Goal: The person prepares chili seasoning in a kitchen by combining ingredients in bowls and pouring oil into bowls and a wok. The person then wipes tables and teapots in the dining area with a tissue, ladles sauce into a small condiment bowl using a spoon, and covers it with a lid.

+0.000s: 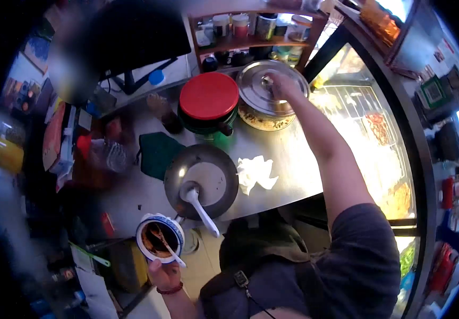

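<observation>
My left hand (pixel 164 275) holds a blue-and-white bowl (pixel 145 256) from below, past the table's front edge. Dark sauce and a white spoon (pixel 170 249) are in the bowl. At the back, my right hand (pixel 281 86) grips the knob of a round metal lid (pixel 253 87). Under that lid stands a clear container (pixel 265 123) of speckled food. Left of it is a pot with a red lid (pixel 209 95). A wok (pixel 224 178) with a white-handled ladle (pixel 203 211) rests near the front edge. Crumpled white tissue (pixel 256 173) lies beside the wok.
The metal table (pixel 298 173) runs across the middle. A dark green cloth (pixel 156 154) lies left of the wok. Behind stands a wooden shelf (pixel 251 43) with jars. To the right is a lit glass case (pixel 370 143). A dark monitor (pixel 144 40) stands at the back left.
</observation>
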### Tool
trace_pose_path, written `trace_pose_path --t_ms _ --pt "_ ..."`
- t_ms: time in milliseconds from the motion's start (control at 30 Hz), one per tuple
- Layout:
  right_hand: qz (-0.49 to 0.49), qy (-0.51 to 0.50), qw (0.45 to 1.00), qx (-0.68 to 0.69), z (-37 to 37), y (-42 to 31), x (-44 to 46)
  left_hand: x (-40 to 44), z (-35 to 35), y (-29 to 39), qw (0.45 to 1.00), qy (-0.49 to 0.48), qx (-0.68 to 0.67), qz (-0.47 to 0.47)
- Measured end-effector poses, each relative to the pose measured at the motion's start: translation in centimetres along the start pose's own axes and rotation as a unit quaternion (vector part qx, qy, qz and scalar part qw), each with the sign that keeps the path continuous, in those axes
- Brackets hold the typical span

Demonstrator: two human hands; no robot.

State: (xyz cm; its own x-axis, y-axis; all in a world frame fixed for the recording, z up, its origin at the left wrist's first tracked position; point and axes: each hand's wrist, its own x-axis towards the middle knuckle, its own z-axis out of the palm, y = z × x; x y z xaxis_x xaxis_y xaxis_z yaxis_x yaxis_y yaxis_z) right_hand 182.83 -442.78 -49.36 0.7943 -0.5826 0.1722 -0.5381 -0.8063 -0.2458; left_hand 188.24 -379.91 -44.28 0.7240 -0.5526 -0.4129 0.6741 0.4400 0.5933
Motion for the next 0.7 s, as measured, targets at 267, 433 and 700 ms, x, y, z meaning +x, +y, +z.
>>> trace_pose_path --t_ms 267,433,700 --pt "0.032 0.152 0.978 0.141 -10.8 -3.2 -15.8 0.8 1.1 -1.9 0.993 0.012 -0.077 0.087" --pt "0.094 -0.031 0.984 0.15 -2.1 -2.5 -26.6 4.4 4.5 -2.3 0.994 -0.047 -0.076 0.068" --pt "0.024 0.082 0.986 0.142 3.6 -3.7 -23.8 5.1 5.4 -1.7 0.996 -0.051 -0.056 0.042"
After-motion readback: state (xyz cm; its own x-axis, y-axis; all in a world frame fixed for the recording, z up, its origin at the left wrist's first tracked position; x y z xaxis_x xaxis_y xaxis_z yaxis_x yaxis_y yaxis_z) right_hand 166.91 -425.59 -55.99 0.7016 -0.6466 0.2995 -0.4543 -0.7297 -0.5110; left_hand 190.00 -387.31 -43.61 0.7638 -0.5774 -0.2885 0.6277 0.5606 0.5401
